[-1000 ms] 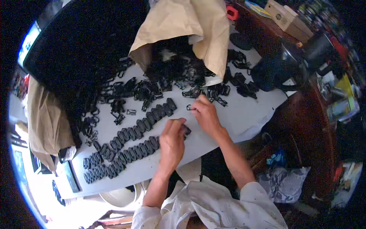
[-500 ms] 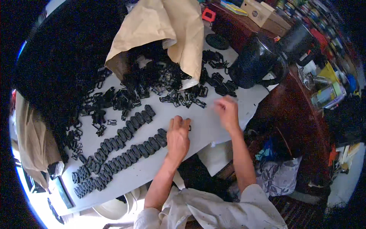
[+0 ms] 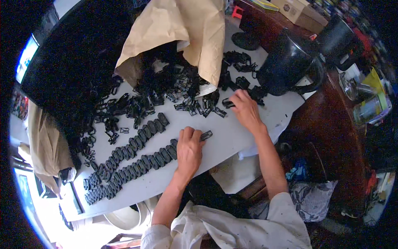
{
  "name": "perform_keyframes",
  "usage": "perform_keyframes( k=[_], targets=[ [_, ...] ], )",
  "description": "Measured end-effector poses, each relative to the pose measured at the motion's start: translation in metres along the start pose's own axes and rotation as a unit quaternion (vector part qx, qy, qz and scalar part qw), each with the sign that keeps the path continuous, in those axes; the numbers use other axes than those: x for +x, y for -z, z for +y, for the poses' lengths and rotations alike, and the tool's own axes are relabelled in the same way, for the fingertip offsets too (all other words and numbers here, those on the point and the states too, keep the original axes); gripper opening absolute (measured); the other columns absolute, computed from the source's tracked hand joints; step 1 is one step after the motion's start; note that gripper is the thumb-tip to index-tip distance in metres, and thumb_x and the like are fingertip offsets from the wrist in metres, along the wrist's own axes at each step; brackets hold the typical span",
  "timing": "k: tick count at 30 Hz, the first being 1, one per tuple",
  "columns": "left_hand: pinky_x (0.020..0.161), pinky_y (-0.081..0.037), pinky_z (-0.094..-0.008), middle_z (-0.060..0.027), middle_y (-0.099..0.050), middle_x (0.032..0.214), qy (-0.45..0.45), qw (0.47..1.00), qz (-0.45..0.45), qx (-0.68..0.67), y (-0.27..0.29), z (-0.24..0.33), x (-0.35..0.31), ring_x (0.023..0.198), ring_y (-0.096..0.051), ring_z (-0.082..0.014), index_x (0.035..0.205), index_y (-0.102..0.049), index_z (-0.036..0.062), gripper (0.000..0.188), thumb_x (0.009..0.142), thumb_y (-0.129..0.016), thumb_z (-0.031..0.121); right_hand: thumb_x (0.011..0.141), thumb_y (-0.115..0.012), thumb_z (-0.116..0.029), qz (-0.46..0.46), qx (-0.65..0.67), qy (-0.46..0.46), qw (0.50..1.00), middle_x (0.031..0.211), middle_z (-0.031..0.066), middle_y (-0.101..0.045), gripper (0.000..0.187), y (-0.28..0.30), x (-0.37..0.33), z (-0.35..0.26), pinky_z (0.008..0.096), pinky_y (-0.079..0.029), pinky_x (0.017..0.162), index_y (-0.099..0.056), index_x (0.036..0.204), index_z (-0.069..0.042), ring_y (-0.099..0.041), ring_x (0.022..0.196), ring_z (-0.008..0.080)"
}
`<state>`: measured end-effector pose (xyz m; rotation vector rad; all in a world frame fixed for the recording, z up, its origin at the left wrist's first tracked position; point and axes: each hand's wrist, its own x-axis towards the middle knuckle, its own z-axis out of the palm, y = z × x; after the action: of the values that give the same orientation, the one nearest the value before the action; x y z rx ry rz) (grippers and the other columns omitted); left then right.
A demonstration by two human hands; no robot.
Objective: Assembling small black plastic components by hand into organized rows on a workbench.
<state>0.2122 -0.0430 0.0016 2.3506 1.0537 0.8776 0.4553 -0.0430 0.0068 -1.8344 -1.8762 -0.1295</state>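
My left hand (image 3: 189,148) rests on the white table (image 3: 232,137) at the right end of the nearer row of black plastic buckles (image 3: 137,166), with one black buckle piece (image 3: 206,135) at its fingertips. A second row of buckles (image 3: 139,137) runs parallel just beyond it. My right hand (image 3: 245,108) reaches out to the loose pile of black buckle parts (image 3: 199,103), its fingers on a piece (image 3: 227,103) at the pile's edge. The pile spills out from under a tan paper bag (image 3: 182,37).
A black cloth (image 3: 74,62) covers the far left of the table. A dark kettle-like pot (image 3: 290,62) stands to the right of the pile, a second dark pot (image 3: 340,33) behind it. Cardboard boxes (image 3: 298,10) and clutter lie on the brown surface at right.
My right hand has moved away from the left hand, out to the right edge of the loose pile. My left hand stays at the end of the nearer row.
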Motion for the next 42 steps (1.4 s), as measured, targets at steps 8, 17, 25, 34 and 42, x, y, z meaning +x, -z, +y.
perform_keyframes(
  k=[8, 17, 25, 34, 42],
  targets=[
    [0.073, -0.045, -0.0426, -0.0149, -0.055, 0.088, -0.011, 1.0, -0.018, -0.009, 0.0, -0.004, 0.004, 0.085, -0.052, -0.0353, 0.093, -0.062, 0.0024, 0.031, 0.063, -0.067, -0.002, 0.065, -0.073, 0.0, 0.058, 0.025, -0.032, 0.997, 0.092, 0.0119, -0.055, 0.034, 0.017, -0.019, -0.007, 0.0389, -0.048, 0.077, -0.059, 0.096, -0.002, -0.055, 0.092, 0.0315],
    [0.074, -0.046, -0.0409, -0.0133, -0.053, 0.09, -0.003, 0.999, -0.015, -0.029, 0.0, -0.005, 0.006, 0.086, -0.051, -0.033, 0.091, -0.062, -0.0004, 0.03, 0.062, -0.067, -0.007, 0.062, -0.074, 0.001, -0.045, 0.182, 0.038, 0.982, 0.089, 0.0096, -0.055, 0.032, -0.002, -0.047, -0.083, 0.0366, -0.049, 0.072, -0.063, 0.093, -0.001, -0.057, 0.085, 0.0281],
    [0.072, -0.046, -0.0401, -0.0131, -0.052, 0.087, -0.008, 0.999, -0.013, -0.048, -0.005, -0.011, 0.004, 0.084, -0.052, -0.0322, 0.091, -0.063, -0.0011, 0.03, 0.061, -0.065, -0.007, 0.062, -0.071, 0.002, -0.041, 0.176, 0.038, 0.983, 0.088, 0.0109, -0.054, 0.032, -0.001, -0.045, -0.088, 0.0384, -0.049, 0.073, -0.062, 0.092, -0.001, -0.056, 0.086, 0.0301],
    [0.072, -0.046, -0.0409, -0.0135, -0.052, 0.088, -0.026, 0.998, -0.008, -0.049, -0.004, -0.009, 0.004, 0.083, -0.051, -0.0324, 0.092, -0.062, -0.0011, 0.032, 0.061, -0.065, -0.009, 0.068, -0.068, -0.003, -0.061, 0.185, 0.026, 0.981, 0.089, 0.0125, -0.053, 0.025, -0.016, -0.05, -0.081, 0.0408, -0.048, 0.074, -0.061, 0.092, -0.001, -0.055, 0.089, 0.0319],
    [0.08, -0.046, -0.0384, -0.0153, -0.058, 0.097, 0.026, 0.993, 0.1, -0.064, 0.048, -0.008, -0.003, 0.092, -0.056, -0.0338, 0.099, -0.063, 0.0021, 0.034, 0.067, -0.065, -0.009, 0.068, -0.07, 0.0, -0.067, 0.097, -0.068, 0.991, 0.086, 0.0134, -0.051, 0.024, -0.021, -0.04, -0.112, 0.0431, -0.048, 0.069, -0.059, 0.09, -0.001, -0.058, 0.081, 0.0355]
  ],
)
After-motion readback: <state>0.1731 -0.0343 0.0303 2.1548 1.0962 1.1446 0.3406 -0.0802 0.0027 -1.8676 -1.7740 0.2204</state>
